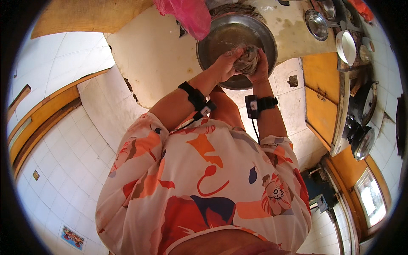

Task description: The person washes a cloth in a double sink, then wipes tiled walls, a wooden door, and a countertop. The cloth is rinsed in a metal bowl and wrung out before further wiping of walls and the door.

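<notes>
A bunched, wet-looking greyish-brown cloth [247, 62] is squeezed between my two hands, over the near part of a round metal basin [274, 47]. My left hand [227, 63] grips the cloth from the left, its thumb on top. On the other side my right hand [259, 68] wraps around it with the fingers pointing away from me. Murky brownish water [229, 36] stands in the basin. The underside of the cloth is hidden by the hands.
A pink plastic bag [191, 16] overhangs the basin's far-left rim. The basin stands on a stained pale worktop [153, 57]. To the right are a steel bowl [316, 25], a white pan [346, 47], wooden cabinets [320, 95] and lidded pans [363, 143].
</notes>
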Demonstrator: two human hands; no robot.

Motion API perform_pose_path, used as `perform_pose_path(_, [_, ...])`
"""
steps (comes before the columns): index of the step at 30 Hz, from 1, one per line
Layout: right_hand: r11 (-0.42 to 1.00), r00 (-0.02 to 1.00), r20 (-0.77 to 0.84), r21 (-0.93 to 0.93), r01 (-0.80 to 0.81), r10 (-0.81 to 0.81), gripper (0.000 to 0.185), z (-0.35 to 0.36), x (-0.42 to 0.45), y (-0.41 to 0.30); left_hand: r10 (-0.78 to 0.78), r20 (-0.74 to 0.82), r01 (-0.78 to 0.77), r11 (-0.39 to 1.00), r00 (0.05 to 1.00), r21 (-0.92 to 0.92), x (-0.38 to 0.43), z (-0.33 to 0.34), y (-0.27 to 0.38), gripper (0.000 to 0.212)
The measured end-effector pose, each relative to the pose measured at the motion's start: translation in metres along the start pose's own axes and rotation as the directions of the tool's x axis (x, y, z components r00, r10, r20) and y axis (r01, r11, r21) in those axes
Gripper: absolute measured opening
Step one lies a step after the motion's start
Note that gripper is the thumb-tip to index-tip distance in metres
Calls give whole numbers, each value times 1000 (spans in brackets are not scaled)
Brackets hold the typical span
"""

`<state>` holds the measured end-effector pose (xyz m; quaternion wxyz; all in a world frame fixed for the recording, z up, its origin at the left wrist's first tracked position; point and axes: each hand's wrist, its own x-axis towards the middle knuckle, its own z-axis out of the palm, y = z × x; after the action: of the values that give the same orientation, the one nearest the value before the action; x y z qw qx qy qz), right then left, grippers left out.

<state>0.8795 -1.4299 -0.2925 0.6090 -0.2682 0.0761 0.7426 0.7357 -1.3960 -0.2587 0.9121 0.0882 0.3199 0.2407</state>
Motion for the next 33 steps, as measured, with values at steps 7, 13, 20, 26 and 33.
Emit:
perform_pose_path(7, [903, 965, -203, -425, 63, -163, 25, 40, -1, -2, -242, -32, 235, 889, 970, 394, -3, 3, 11, 57])
perform_pose_path(13, [781, 995, 7, -619, 82, -99, 31, 56, 3, -10, -228, -41, 212, 809, 973, 548, -3, 11, 24, 41])
perform_pose_path(20, [770, 993, 114, -636, 51, 28, 36, 69, 8, -15, -196, -122, 230, 858, 973, 459, 5, 5, 14, 36])
perform_pose_path(26, [574, 984, 22, -810, 121, -176, 25, 69, 15, -7, -286, -79, 292, 858, 955, 423, 4, 4, 17, 32])
perform_pose_path(33, [412, 918, 51, -882, 226, -394, 15, 61, 26, 9, -53, -291, 284, 438, 955, 853, 6, 17, 14, 22])
